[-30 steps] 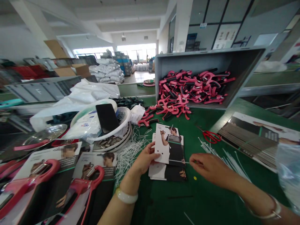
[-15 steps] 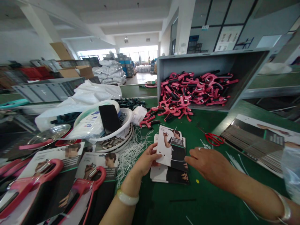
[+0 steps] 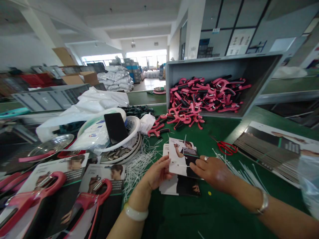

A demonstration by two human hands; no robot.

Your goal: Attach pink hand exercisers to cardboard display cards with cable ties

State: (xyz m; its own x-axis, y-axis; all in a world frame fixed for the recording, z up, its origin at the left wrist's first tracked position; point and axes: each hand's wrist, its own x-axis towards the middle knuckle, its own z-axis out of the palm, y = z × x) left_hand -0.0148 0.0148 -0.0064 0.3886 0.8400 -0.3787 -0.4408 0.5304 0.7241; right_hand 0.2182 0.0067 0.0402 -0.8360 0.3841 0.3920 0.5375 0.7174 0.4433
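A printed backing card (image 3: 176, 167) with punched holes is gripped at its left edge by my left hand (image 3: 160, 171), thumb on the front and fingers behind. It is raised over more cards of the same kind (image 3: 171, 186) on the green table. My right hand (image 3: 211, 172) is closed at the card's right side, its fingertips pinching the end of a thin white cable tie (image 3: 183, 165) that lies across the card's front. Another white tie (image 3: 185, 141) stands up near the card's top. My right fingers partly hide the dark half of the card.
Pink-and-black hand grips (image 3: 206, 94) spill from a tipped grey crate (image 3: 171, 66). Loose cable ties (image 3: 139, 166) lie left; red scissors (image 3: 226, 148) and a card stack (image 3: 267, 149) lie right. A phone (image 3: 115, 127) rests on a bowl. Carded hand grips (image 3: 93, 199) fill the left front.
My right hand has moved left and in against the card, with the cable tie in its fingertips. The card has tilted and dropped slightly, still in my left hand.
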